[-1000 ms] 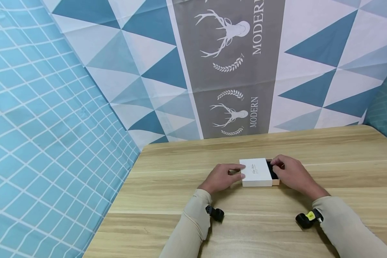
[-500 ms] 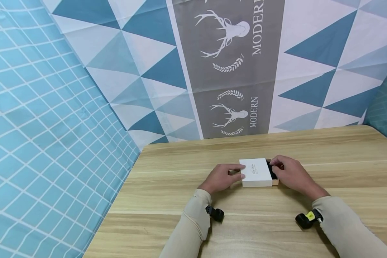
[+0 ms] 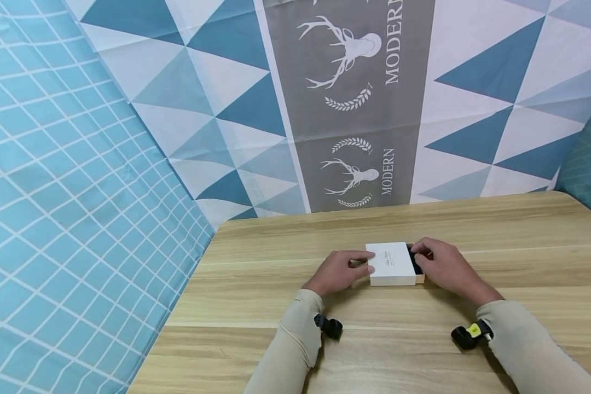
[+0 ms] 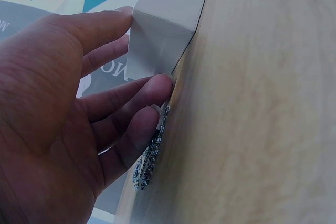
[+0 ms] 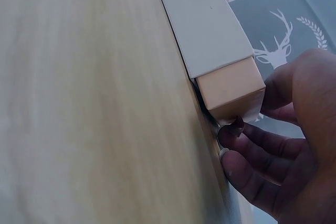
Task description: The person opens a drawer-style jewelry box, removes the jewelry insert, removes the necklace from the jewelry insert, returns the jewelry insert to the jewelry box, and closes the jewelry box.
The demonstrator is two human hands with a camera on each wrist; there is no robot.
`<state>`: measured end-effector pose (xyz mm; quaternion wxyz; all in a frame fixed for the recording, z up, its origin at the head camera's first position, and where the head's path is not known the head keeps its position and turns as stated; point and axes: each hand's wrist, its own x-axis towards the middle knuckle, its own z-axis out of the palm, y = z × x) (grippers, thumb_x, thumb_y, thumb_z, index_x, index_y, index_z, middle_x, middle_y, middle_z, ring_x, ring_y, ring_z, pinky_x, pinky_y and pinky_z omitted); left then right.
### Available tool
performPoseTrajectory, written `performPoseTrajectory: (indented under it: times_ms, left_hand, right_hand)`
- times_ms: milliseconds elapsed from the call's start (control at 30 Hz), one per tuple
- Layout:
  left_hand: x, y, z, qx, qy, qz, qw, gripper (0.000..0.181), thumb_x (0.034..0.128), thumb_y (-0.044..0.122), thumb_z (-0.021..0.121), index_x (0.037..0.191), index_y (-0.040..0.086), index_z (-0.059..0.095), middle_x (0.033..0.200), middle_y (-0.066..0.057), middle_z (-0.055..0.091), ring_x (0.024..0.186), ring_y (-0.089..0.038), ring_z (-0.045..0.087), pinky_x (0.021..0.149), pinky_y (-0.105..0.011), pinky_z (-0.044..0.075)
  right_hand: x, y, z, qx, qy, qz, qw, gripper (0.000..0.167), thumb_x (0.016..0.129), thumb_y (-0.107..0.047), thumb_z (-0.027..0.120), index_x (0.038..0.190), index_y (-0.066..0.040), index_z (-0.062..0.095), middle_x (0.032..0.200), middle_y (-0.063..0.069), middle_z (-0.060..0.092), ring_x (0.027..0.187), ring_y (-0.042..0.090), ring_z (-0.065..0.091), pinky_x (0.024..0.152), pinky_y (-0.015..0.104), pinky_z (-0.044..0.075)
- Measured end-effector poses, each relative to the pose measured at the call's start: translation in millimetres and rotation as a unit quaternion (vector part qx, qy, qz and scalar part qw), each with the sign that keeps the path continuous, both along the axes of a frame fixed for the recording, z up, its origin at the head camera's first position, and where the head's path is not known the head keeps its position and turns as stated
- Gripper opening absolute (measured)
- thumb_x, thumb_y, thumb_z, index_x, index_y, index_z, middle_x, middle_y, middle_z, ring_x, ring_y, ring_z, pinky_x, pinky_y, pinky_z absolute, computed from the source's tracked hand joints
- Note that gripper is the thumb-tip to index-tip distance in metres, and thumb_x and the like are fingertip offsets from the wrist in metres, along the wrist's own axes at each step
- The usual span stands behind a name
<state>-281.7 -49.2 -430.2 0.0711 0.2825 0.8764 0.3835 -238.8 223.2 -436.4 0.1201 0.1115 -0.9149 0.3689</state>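
Observation:
A white slide-out gift box (image 3: 391, 264) with fine lettering lies flat on the table. Its peach inner tray (image 5: 229, 83) sticks out a little on the right, with black lining inside. My left hand (image 3: 336, 269) holds the box's left end between thumb and curled fingers. A silvery chain (image 4: 151, 153) shows beside the lower fingertips in the left wrist view; whether those fingers grip it, I cannot tell. My right hand (image 3: 443, 265) holds the tray's outer end, thumb and fingers bent around it. A small dark ribbon tab (image 5: 233, 127) curls out by its fingertips.
The wood-grain table (image 3: 256, 306) meets a wall cloth (image 3: 246, 109) with triangles and deer heads behind it. A blue checked cloth (image 3: 69, 208) hangs on the left. Black cameras sit on both wrists, the right wrist camera (image 3: 467, 336) with a yellow label.
The tray has slid slightly left into the white sleeve, and my right hand's fingers have shifted a little with it. My left hand and the sleeve stay put.

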Motion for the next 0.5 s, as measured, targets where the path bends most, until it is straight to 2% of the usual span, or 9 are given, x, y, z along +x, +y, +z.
performPoseTrajectory:
  times_ms: [500]
  left_hand:
    - [0.6, -0.2, 0.4, 0.0, -0.001, -0.001, 1.0, 0.036, 0.0951, 0.041, 0.069, 0.13, 0.033, 0.069, 0.127, 0.014, 0.065, 0.105, -0.002, 0.063, 0.086, -0.023, 0.049]
  right_hand:
    - [1.7, -2.1, 0.5, -0.003, 0.005, 0.007, 1.0, 0.019, 0.099, -0.007, 0.054, 0.113, -0.003, 0.066, 0.105, 0.012, 0.068, 0.095, 0.028, 0.062, 0.079, 0.046, 0.049]
